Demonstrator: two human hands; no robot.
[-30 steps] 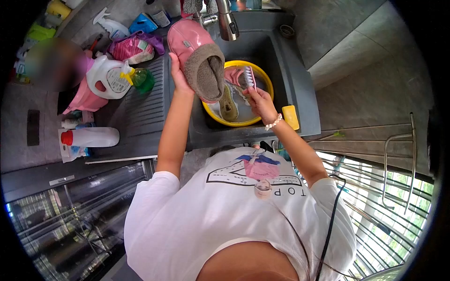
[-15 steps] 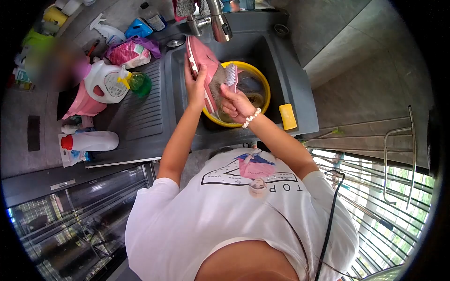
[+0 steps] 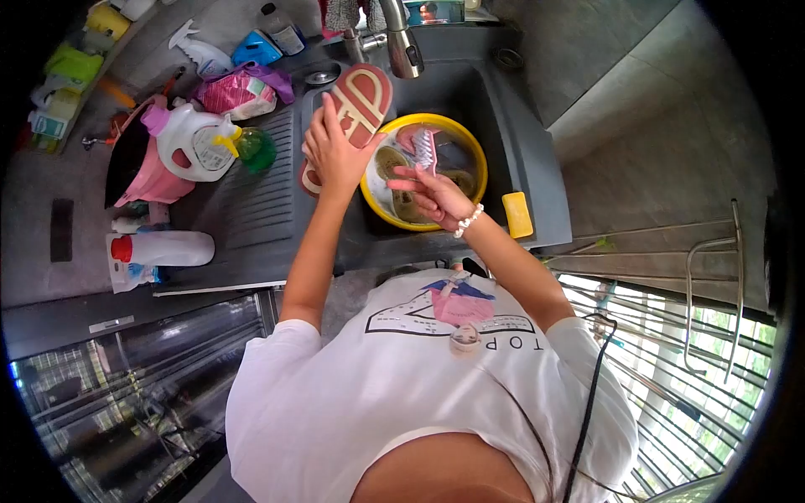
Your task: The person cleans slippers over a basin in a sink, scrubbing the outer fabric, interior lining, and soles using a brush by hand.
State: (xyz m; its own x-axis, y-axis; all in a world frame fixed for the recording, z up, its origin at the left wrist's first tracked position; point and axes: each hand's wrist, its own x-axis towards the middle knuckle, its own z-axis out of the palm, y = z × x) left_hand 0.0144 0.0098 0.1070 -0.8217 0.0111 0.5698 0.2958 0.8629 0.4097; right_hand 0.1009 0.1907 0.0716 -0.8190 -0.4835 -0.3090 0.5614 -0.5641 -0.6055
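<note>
My left hand (image 3: pixel 334 155) grips a pink shoe (image 3: pixel 366 94), tilted so that its red-and-cream sole faces up, at the left side of the sink. In my right hand (image 3: pixel 438 198) is a pink scrub brush (image 3: pixel 425 152) with pale bristles pointing up; some of the fingers are stretched out. The brush is apart from the shoe, over a yellow basin (image 3: pixel 480 172) standing in the dark sink (image 3: pixel 500 134). Soapy water and submerged things lie in the basin, among them a pinkish piece and brownish shapes that I cannot make out.
A yellow soap bar (image 3: pixel 518 215) rests on the sink's right edge. The faucet (image 3: pixel 404 52) hangs above. On the left are a green spray bottle (image 3: pixel 256 149), a white jug (image 3: pixel 197 147), a pink tub (image 3: pixel 155 176) and a red-capped bottle (image 3: pixel 172 249).
My left hand has turned the shoe over, from its side and opening to its sole. My right hand with the brush has moved slightly down and right, away from the shoe.
</note>
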